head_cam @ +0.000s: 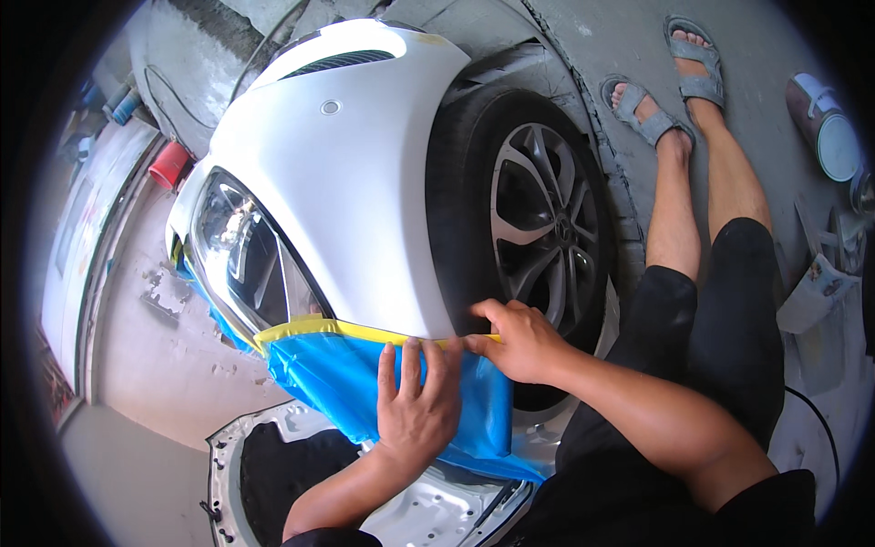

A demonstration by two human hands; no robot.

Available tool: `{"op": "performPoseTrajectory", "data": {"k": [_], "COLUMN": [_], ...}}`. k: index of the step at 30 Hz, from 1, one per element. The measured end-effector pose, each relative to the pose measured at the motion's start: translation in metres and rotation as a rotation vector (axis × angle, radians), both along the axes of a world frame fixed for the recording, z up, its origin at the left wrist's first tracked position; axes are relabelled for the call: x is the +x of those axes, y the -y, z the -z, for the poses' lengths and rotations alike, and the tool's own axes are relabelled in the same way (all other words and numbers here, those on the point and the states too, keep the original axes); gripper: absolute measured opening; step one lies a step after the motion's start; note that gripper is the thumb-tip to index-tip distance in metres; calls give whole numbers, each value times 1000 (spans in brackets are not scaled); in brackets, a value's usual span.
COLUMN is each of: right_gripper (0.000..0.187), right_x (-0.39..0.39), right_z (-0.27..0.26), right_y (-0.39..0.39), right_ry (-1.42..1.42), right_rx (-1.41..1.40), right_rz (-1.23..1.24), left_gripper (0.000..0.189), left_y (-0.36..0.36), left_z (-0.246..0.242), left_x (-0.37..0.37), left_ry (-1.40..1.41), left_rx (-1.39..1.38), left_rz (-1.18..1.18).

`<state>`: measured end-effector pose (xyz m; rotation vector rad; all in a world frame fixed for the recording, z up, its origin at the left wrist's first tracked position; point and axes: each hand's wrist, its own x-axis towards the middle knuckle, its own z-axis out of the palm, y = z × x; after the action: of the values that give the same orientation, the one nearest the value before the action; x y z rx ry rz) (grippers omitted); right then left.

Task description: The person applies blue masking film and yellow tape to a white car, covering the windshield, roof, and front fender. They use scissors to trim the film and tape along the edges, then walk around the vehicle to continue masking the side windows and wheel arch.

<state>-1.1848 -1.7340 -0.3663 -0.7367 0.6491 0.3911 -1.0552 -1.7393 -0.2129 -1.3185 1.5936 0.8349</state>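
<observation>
A strip of yellow masking tape runs along the edge of a white car bumper, from the headlight to the wheel arch. Blue plastic masking film hangs from the tape over the neighbouring panel. My left hand lies on the film with fingers spread, its fingertips against the tape; its thumb is hard to make out. At the wheel-arch end, my right hand has the tape's end between its thumb and palm. Its bent index finger reaches over beside the tire.
An alloy wheel stands close to my right hand. Below the film is the underside of a car hood. My sandalled feet rest on the concrete. A paint can and a plastic container stand at right, a red bucket at left.
</observation>
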Motion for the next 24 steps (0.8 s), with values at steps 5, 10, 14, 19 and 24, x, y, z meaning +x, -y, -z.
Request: {"op": "performPoseTrajectory", "data": {"k": [5,10,14,19,24], "right_gripper": [50,50,50,50,48], "right_x": [0,2,1,3,1], "right_z": [0,-5,-2,-4,0], "right_y": [1,10,2,2,-9], "right_ry": [-4,-28,13,-15,30], "right_rx": [40,66,17,-9,-101], "right_rz": [-46,-98,-64,-72,13], "left_gripper": [54,46,45,49,53], "left_y": [16,37,44,19,-2], "left_z": [-7,-16,-17,-19,-12], "left_x": [24,64,69,31,-6], "left_ry": [-18,146,172,47,32], "left_rx": [46,-36,-59,-40,-107], "left_rz": [-60,-31,47,-103,-112]}}
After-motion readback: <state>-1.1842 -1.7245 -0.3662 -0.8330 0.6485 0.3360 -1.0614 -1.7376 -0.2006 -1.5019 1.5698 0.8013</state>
